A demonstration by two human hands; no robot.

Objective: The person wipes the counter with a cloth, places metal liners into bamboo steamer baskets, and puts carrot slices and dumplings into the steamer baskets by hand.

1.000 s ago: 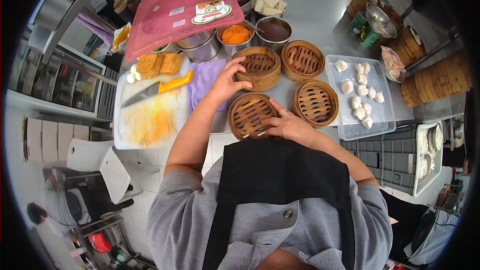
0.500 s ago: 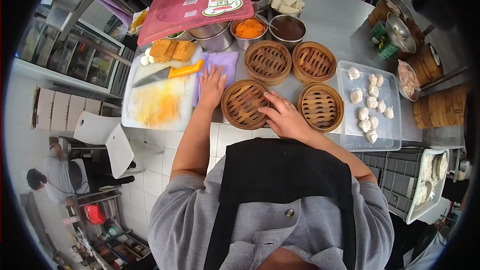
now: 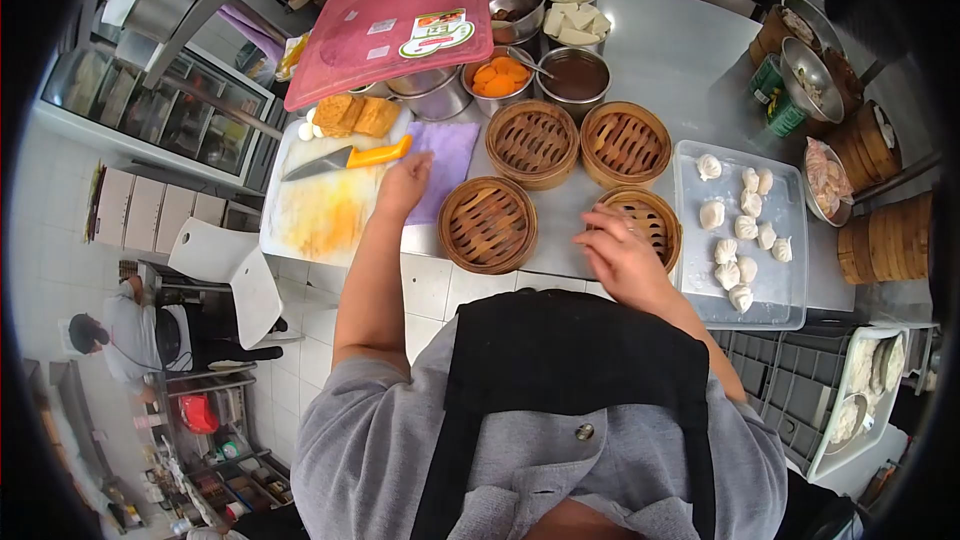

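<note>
My left hand [image 3: 404, 186] is over the edge between the purple cloth [image 3: 447, 165] and the white cutting board [image 3: 320, 210]. Its fingers look curled in, and whatever they may hold is hidden. Just beyond it lies a knife with a yellow handle [image 3: 378, 153]. My right hand [image 3: 628, 252] hovers over the near right bamboo steamer basket [image 3: 655, 220], covering part of it, with fingers apart and nothing in them. Between my hands sits another slatted steamer basket [image 3: 488, 225]. Two more, a left one [image 3: 532, 143] and a right one [image 3: 626, 143], stand behind.
At right, a clear plastic tray [image 3: 690, 310] carries several white dumplings [image 3: 745, 228]. Metal bowls of orange slices [image 3: 500, 77], brown sauce [image 3: 575, 73] and pale blocks [image 3: 577, 24] stand behind the baskets. A pink lid [image 3: 335, 45] overhangs fried blocks [image 3: 358, 117]. Another person [image 3: 140, 335] is at far left.
My right hand has left the near left basket and moved right, over the near right one. My left hand has shifted left off the cloth's middle, its flat fingers now curled. The view has tilted slightly.
</note>
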